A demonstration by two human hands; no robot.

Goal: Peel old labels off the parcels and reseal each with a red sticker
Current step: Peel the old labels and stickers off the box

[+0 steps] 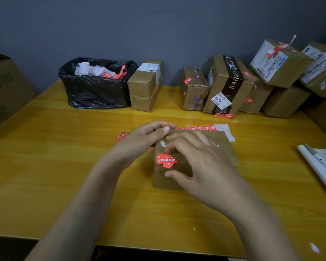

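Head view: black bag (94,93) holds white and red scraps (87,69); left hand (143,136) and right hand (198,164) grip the parcel (223,147).

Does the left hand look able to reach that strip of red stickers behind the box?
Probably yes. The left hand holds the far left corner of the box, right over the sticker strip, with nothing between them.

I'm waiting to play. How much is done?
Some is: peeled scraps sit in the black bag. Now the left hand and right hand hold a parcel that has its red sticker, with a white scrap on it. Boxes at the back carry white labels, so plenty remains.
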